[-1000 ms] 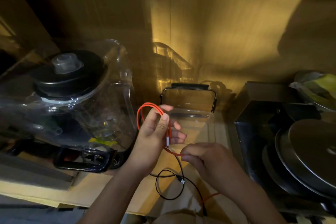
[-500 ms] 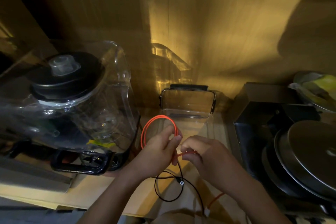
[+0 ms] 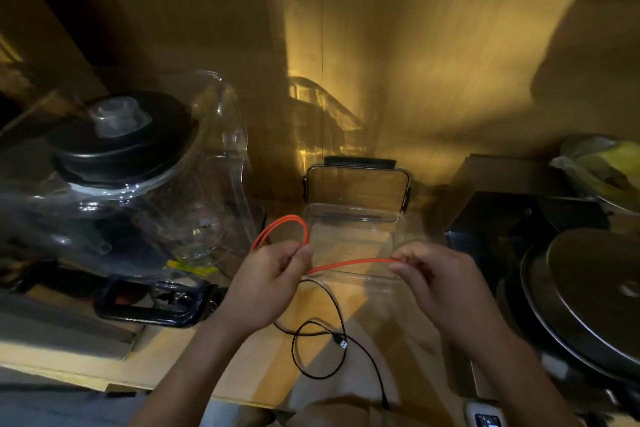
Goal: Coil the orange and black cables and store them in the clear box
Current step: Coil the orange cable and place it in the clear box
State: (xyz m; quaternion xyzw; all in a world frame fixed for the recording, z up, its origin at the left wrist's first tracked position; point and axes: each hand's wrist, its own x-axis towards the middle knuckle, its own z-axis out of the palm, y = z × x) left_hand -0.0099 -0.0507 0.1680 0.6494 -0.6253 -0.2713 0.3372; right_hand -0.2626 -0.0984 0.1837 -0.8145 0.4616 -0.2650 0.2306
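Just in front of the open clear box [image 3: 355, 218], the left hand [image 3: 273, 274] pinches the orange cable [image 3: 349, 263] loops so they keep their shape; the right hand [image 3: 429, 274] pinches the free run taut for the next wrap. The black cable [image 3: 320, 350] lies nearer, loose on the tabletop [image 3: 242, 367]

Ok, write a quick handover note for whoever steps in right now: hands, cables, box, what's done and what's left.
Left hand pinches the orange cable at the base of its loops. Right hand pinches the straight run, stretched out over the clear box.
The box stands open, nothing visible inside. Black cable lies loose on the wooden shelf.
Done: a couple of orange loops.
Left: finish the orange coil, coil the black one, box both.
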